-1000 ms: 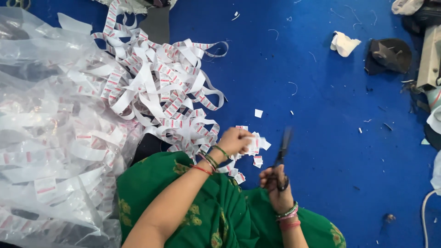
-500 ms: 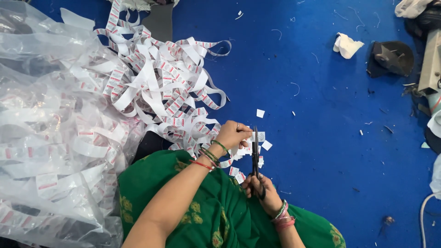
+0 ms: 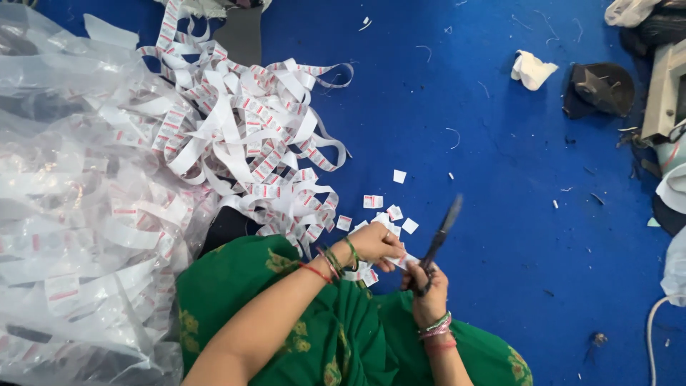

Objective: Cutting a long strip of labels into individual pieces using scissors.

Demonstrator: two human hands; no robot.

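My left hand [image 3: 372, 244] pinches the end of a white label ribbon with red print [image 3: 404, 259] over my lap. My right hand [image 3: 427, 284] grips dark scissors [image 3: 439, 234], their blades blurred and pointing up and to the right beside the ribbon end. A tangled heap of the same label ribbon [image 3: 243, 143] trails from the left toward my hands. Several small cut labels [image 3: 389, 213] lie on the blue floor just above my hands. Green cloth [image 3: 300, 314] covers my knees.
Crumpled clear plastic bags [image 3: 71, 214] fill the left side. At the upper right lie a crumpled white scrap [image 3: 532, 70] and a dark cap-shaped object [image 3: 599, 89]; machine parts [image 3: 668, 78] and a white cable [image 3: 654, 329] sit along the right edge. Thread bits dot the blue floor [image 3: 500, 179].
The scissors swung from right of the ribbon in to its end half a second ago, and now tilt out to the right again. My left hand stays on the ribbon.
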